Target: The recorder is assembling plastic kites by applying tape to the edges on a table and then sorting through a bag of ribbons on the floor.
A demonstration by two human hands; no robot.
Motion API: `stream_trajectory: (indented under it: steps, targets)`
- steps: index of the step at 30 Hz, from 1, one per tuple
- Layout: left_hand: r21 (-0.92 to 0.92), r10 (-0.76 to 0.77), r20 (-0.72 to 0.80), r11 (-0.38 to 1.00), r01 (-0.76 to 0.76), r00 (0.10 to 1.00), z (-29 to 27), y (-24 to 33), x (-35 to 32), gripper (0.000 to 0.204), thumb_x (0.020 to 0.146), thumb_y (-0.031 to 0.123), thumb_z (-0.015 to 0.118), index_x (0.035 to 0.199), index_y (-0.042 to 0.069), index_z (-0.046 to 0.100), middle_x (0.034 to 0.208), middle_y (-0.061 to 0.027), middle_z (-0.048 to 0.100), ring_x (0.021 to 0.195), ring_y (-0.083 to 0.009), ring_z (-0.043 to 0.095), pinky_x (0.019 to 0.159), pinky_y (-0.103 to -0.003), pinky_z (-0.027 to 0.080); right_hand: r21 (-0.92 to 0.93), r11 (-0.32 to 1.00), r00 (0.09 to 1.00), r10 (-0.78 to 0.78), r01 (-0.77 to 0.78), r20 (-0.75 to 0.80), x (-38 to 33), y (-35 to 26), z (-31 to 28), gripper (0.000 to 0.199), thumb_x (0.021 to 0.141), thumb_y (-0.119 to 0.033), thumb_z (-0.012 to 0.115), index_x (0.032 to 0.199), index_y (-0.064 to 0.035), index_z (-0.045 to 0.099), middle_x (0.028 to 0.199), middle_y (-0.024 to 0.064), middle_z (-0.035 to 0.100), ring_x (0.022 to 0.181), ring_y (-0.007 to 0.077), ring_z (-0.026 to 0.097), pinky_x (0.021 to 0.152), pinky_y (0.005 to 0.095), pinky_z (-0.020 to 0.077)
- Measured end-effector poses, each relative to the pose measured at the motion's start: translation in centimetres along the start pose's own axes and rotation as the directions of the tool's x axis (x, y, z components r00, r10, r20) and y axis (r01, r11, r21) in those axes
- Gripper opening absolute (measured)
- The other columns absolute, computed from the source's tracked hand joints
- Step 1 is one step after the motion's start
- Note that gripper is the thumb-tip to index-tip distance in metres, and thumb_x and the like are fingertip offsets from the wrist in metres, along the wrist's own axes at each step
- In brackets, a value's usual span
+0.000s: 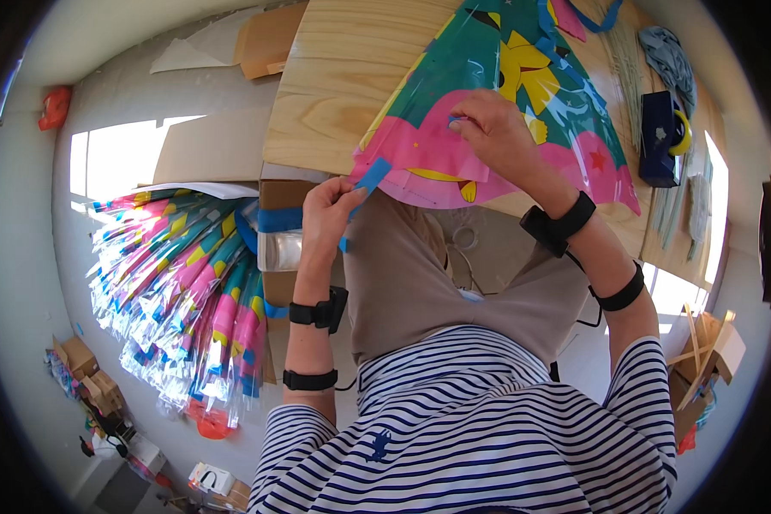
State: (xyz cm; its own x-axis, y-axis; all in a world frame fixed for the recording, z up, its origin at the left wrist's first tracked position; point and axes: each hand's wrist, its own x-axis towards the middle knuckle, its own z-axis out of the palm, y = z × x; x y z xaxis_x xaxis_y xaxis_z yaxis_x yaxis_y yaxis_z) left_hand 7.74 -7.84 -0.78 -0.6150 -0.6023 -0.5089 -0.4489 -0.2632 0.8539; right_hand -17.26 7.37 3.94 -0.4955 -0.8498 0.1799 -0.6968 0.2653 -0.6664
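Observation:
A triangular printed plastic sheet (454, 103) in green, pink and yellow, like a kite sail, lies at the front edge of the wooden table. My left hand (327, 206) is closed on a blue strip (373, 176), which stands up from between thumb and fingers beside the sheet's lower left corner. Above the pink part, my right hand (497, 137) is closed in a pinch. A small bit of blue shows at its fingertips, too small to name.
Several bundled, plastic-wrapped printed sheets (188, 283) fan out at left, near a cardboard box (281, 193). On the table (343, 77) at right are a dark tape dispenser (657, 141) with a yellow ring, thin sticks (627, 77) and a grey cloth (666, 60). Blue ribbon (604, 19) lies farther back.

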Motion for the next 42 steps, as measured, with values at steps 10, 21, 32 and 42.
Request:
stream_trajectory:
  steps: [10,21,32,42]
  targets:
    - [-0.22,0.036,0.019,0.975,-0.031,0.999,0.6,2.9,-3.1,0.014,0.088,0.013,0.072,0.08,0.006,0.063,0.069,0.007,0.052,0.062,-0.0021,0.044,0.055,-0.021,0.035,0.251,0.838,0.875,0.463,-0.484,0.142,-6.5,1.2,-5.9,0.015,0.088,-0.012,0.069,0.091,0.0028,0.07,0.083,0.0054,0.067,0.067,0.0118,0.059,0.061,0.027,0.0453]
    - [0.167,0.309,0.115,0.931,-0.325,0.944,2.8,6.9,-9.3,0.016,0.083,0.006,0.077,0.085,0.0,0.062,0.071,-0.0005,0.058,0.066,-0.0059,0.053,0.061,-0.023,0.042,0.818,0.078,0.794,0.312,-0.569,0.523,-7.6,-7.6,-0.1,0.017,0.086,-0.001,0.069,0.103,0.0013,0.068,0.088,0.0032,0.064,0.073,0.0084,0.061,0.067,0.0238,0.0516]
    - [0.716,0.928,0.089,0.193,-0.671,0.362,2.3,6.8,-11.1,0.024,0.071,-0.014,0.068,0.084,0.004,0.058,0.087,-0.0081,0.062,0.078,-0.0266,0.061,0.073,-0.039,0.052,0.932,0.198,0.946,0.18,-0.303,0.269,-9.0,-7.9,-1.8,0.023,0.074,0.015,0.057,0.087,-0.0007,0.068,0.1,0.0066,0.065,0.094,0.0122,0.061,0.082,0.025,0.0521]
    - [0.755,0.946,0.128,0.101,-0.648,0.298,1.6,6.4,-11.3,0.029,0.07,-0.013,0.068,0.088,0.006,0.056,0.092,-0.01,0.061,0.083,-0.0305,0.061,0.076,-0.041,0.052,0.848,-0.098,0.819,0.223,-0.521,0.529,-8.0,-9.0,-2.2,0.018,0.089,0.004,0.057,0.105,0.0044,0.064,0.102,0.0112,0.066,0.091,0.018,0.066,0.083,0.0317,0.0566]
